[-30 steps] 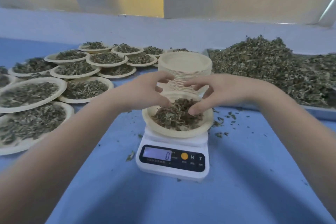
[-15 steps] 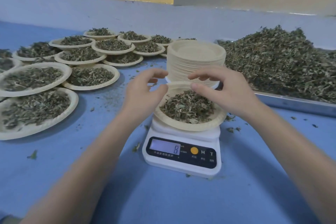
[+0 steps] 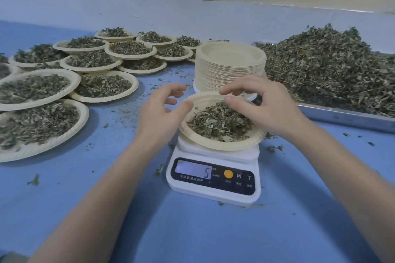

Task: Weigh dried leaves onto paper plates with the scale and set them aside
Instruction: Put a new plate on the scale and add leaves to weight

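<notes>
Both hands, the left hand [image 3: 159, 113] and right hand [image 3: 264, 105], hover loosely curled and empty over the leaf-filled paper plate [image 3: 213, 143] on the scale [image 3: 213, 179], the left thumb at its rim.

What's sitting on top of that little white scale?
A paper plate holding a small heap of dried leaves rests on the scale. The plate hides most of the weighing platform, and the leaves cover the plate's middle.

1 scale [image 3: 213, 179], 1 stack of empty plates [image 3: 230, 66], 1 tray [image 3: 346, 113] of leaves, 1 filled plate on scale [image 3: 222, 134], a dozen-plus filled plates [image 3: 102, 85] aside, exact count unclear.
</notes>
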A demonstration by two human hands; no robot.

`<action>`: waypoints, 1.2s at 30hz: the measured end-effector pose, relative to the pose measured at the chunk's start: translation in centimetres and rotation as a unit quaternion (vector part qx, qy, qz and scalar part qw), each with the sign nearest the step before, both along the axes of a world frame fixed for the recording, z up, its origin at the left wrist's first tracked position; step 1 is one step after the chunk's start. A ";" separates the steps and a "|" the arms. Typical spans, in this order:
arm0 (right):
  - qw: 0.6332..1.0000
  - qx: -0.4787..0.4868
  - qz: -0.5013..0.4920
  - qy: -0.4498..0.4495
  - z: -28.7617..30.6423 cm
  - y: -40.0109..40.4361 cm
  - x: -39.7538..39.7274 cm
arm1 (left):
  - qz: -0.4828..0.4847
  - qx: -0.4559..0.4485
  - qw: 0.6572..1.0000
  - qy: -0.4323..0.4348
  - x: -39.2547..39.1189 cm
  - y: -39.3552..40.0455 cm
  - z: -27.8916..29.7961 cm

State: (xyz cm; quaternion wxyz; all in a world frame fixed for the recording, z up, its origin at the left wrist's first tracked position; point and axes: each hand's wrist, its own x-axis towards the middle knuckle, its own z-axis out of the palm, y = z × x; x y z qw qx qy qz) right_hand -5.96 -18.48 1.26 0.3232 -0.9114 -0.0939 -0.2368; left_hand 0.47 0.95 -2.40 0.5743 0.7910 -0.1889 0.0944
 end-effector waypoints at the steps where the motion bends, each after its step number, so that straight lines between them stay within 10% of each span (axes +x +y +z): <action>1: 1.000 -0.002 -0.001 0.004 0.0 -0.1 0.0 | 0.001 0.004 1.000 0.000 -0.1 0.0 0.0; 12: 0.998 -0.029 -0.050 0.018 3.2 -2.9 -0.2 | -0.097 0.225 0.942 -0.228 -0.1 -7.5 6.2; 18: 0.984 0.022 -0.154 0.089 4.3 -10.5 -0.3 | -0.203 0.339 0.891 -0.227 1.7 -16.9 9.4; 26: 0.922 -0.157 -0.219 0.277 1.3 -20.3 3.7 | -0.254 0.515 0.808 -0.131 4.9 -25.6 8.4; 36: 0.894 -0.263 -0.181 0.315 -2.4 -25.0 13.2 | -0.197 0.516 0.833 -0.027 7.2 -31.3 6.0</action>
